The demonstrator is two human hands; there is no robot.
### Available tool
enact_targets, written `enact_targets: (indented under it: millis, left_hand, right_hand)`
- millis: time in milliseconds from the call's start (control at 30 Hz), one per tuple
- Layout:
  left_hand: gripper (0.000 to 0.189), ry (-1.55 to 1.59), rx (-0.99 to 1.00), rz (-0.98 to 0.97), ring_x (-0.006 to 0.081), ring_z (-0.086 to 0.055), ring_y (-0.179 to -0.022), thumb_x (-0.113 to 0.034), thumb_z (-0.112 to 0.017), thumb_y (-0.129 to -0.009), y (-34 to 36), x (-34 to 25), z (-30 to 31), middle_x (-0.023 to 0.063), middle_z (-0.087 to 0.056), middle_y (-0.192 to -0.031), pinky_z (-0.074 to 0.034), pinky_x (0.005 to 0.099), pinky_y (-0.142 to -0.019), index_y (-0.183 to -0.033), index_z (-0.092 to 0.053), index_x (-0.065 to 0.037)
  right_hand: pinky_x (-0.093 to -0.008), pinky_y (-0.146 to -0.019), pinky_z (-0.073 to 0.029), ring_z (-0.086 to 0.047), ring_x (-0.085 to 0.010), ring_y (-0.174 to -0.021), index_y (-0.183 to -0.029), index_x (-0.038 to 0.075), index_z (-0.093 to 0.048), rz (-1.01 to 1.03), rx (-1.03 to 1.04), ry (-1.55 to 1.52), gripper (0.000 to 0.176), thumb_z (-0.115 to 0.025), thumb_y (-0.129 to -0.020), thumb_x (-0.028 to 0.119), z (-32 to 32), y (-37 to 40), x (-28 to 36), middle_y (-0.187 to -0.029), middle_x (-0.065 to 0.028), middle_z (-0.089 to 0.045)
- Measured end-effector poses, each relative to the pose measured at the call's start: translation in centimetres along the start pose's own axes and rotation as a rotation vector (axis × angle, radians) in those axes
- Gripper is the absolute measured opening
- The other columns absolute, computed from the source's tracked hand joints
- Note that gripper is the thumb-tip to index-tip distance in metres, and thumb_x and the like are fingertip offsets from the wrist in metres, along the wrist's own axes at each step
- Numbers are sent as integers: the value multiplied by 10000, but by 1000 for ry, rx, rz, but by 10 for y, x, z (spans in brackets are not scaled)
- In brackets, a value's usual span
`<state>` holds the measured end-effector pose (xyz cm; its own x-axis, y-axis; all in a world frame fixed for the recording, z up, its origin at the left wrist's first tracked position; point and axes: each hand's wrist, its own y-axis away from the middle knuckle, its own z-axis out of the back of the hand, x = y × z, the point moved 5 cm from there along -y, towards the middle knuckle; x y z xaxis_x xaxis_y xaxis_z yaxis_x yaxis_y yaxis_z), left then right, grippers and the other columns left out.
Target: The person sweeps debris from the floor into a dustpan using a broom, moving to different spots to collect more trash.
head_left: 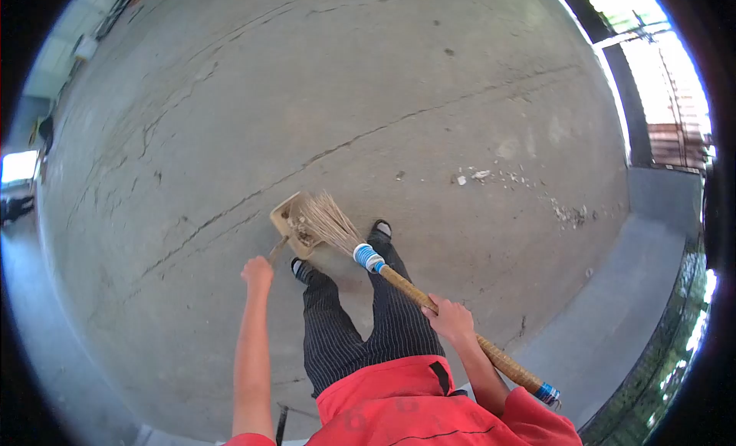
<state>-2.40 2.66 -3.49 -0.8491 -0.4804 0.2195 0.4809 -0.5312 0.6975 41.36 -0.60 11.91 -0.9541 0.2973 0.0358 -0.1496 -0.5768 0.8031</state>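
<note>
My left hand [257, 271] is closed around the handle of a tan dustpan [304, 250], which rests on the concrete floor just ahead of my left foot. Bits of debris lie in the pan, partly hidden by bristles. My right hand [450, 318] grips the long wooden handle of a broom [414, 291] about midway. The handle runs back under my right forearm to a blue-wrapped end. Blue and white binding joins it to pale, stiff bristles [330, 218], whose tips reach over the dustpan's right side.
Pale scraps [481, 174] and a pile of crumbs [571, 214] lie on the floor to the right. A long crack [307, 164] crosses the concrete. A low grey ledge [652, 246] borders the right side, near a bright window. My feet stand close behind the dustpan.
</note>
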Motion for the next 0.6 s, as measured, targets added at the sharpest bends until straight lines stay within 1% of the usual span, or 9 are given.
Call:
enact_targets:
  millis: [67,100,167,267,367,400,467,567,600]
  left_hand:
    - [197,-120,61,-4,308,-602,-947,-166,-542,-806,-19,14,4,137,-633,-984,-494,398,-786,-940,-654,-75]
    - [197,-101,46,-37,308,-602,-947,-166,-542,-806,-10,-25,3,137,-633,-984,-494,398,-786,-940,-654,-75]
    - [187,-25,14,4,314,-603,-940,-124,-538,-792,4,-19,6,156,-630,-972,-495,404,-774,-924,-655,-61]
    - [180,14,-29,-69,321,-602,-932,-138,-565,-785,4,-57,23,169,-627,-960,-497,407,-761,-920,-644,-49]
    - [189,-27,-42,-83,326,-604,-913,-167,-596,-779,19,-71,36,171,-627,-943,-498,409,-751,-917,-634,-44]
    - [189,-53,-35,-87,326,-604,-913,-167,-596,-779,21,-76,39,171,-627,-943,-498,409,-751,-917,-634,-44]
    - [216,-65,-46,-142,331,-605,-901,-208,-616,-775,24,-90,44,171,-627,-931,-498,414,-745,-912,-626,-41]
    - [225,-66,-34,-172,337,-602,-903,-214,-621,-774,28,-124,56,174,-625,-933,-496,420,-744,-915,-627,-39]
    - [225,-81,-35,-178,337,-602,-903,-214,-621,-774,26,-136,59,174,-625,-933,-496,420,-744,-915,-627,-39]
  right_hand:
    - [-430,-785,-466,-595,-326,-899,-1182,207,-532,-38,12,-49,494,-613,-743,417,0,0,13,-952,-160,-627]
    - [-430,-785,-466,-595,-326,-899,-1182,207,-532,-58,-24,-48,494,-613,-743,417,18,0,-21,-952,-160,-627]
    - [-420,-790,-464,-588,-325,-915,-1187,205,-527,-97,-18,-114,463,-604,-758,361,24,13,-37,-977,-143,-624]
    - [-413,-796,-461,-583,-324,-927,-1201,205,-515,-195,-69,-226,462,-598,-762,323,38,-4,-69,-996,-137,-621]
    - [-411,-801,-458,-578,-327,-938,-1223,215,-497,-302,-71,-343,482,-602,-762,308,48,1,-100,-1012,-138,-616]
    - [-411,-801,-458,-578,-327,-938,-1223,215,-497,-315,-51,-358,482,-602,-762,308,47,1,-107,-1012,-138,-616]
    - [-409,-798,-460,-580,-321,-937,-1241,240,-481,-361,-226,-352,493,-604,-768,300,53,1,-124,-1013,-129,-618]
    - [-413,-784,-464,-588,-312,-921,-1264,262,-456,-511,-210,-339,507,-599,-778,285,58,-4,-143,-990,-119,-627]
    - [-413,-784,-464,-588,-312,-921,-1264,262,-456,-519,-202,-351,507,-599,-778,285,57,-10,-150,-990,-119,-627]
